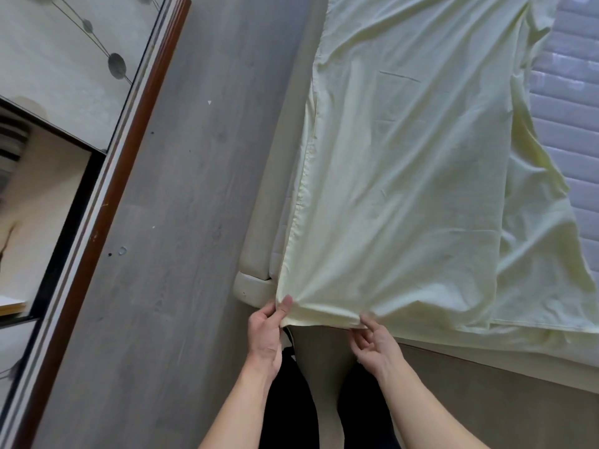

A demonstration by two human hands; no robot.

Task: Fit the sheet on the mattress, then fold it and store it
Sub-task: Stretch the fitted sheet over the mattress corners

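The left hand pinches the near corner of the pale yellow sheet, thumb on top of the cloth and fingers curled beneath its edge. The right hand grips the same hem a little further along, its fingers curled under the fold with the thumb over it, and the cloth bunches into small creases between the two hands. From there the sheet spreads away across the mattress, lying mostly flat, with a stitched hem running along its left side and a looser, doubled layer rumpled on its right. The quilted mattress surface shows bare at the far right. The padded bed frame runs beside the sheet's left edge, its rounded corner just beside the left hand. Grey wood-look floor lies beyond, and a wardrobe with a dotted pattern stands at the left. No readable writing or labels show anywhere.
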